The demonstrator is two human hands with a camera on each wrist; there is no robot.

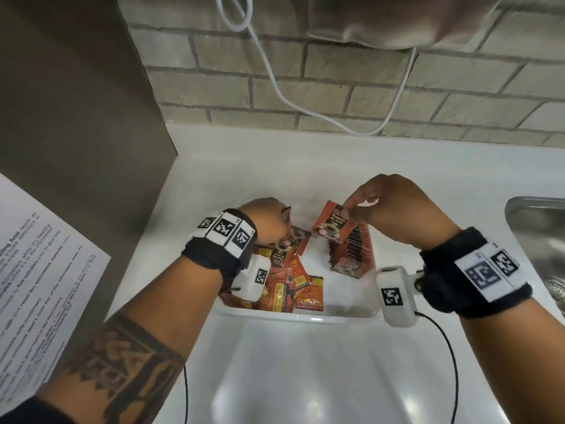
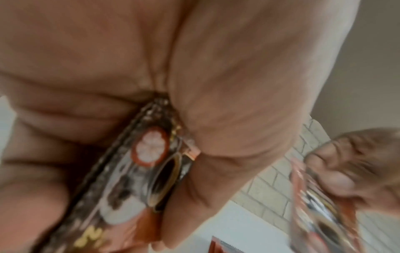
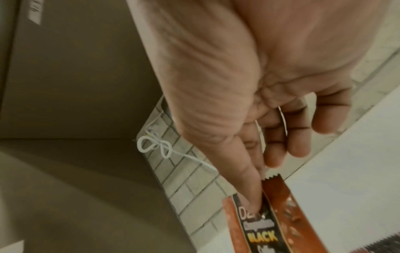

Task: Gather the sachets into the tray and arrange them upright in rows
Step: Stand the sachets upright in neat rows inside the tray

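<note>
A white tray (image 1: 305, 316) sits on the counter. Inside it, an upright row of red coffee sachets (image 1: 351, 252) stands on the right side, and a loose heap of sachets (image 1: 290, 286) lies on the left side. My right hand (image 1: 382, 209) pinches one red sachet (image 1: 331, 224) by its top edge, just above the far end of the row; the right wrist view shows thumb and fingers on that sachet (image 3: 262, 227). My left hand (image 1: 269, 221) reaches into the heap and grips a sachet (image 2: 147, 169) between thumb and fingers.
A brick wall (image 1: 336, 87) with a hanging white cable (image 1: 275, 81) rises behind the counter. A brown cabinet side (image 1: 76, 102) stands at left, with a printed sheet (image 1: 36, 270) on it. A steel sink (image 1: 538, 234) lies at right. White counter (image 1: 305, 377) lies near me.
</note>
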